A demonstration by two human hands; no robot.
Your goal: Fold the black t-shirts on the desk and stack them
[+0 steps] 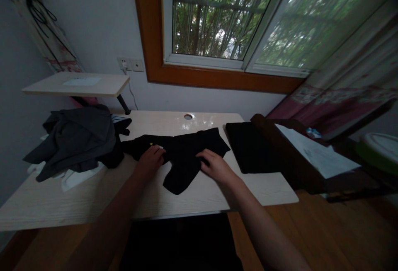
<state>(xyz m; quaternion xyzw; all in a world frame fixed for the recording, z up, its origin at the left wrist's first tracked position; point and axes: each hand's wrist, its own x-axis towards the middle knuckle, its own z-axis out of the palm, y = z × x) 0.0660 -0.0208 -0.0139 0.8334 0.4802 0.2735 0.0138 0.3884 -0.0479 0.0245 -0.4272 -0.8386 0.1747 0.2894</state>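
Note:
A black garment (186, 151) lies spread and uneven over the middle of the desk, with one part hanging toward the front edge. My left hand (151, 161) is closed on its left part, fingers together beside a small white label. A tiny yellow mark shows on the cloth just behind that hand. On the right part, my right hand (216, 166) has its thumb and curled fingers pinching the cloth. The dark fabric hides the garment's exact kind and the fold between my fingers.
A heap of grey, black and white clothes (81, 138) sits at the left, beneath a small raised shelf (105, 86). A flat black folded item (251, 146) lies at the right. Beyond it, a white sheet (314, 151) rests on dark furniture. The desk (199, 202) has a cable hole.

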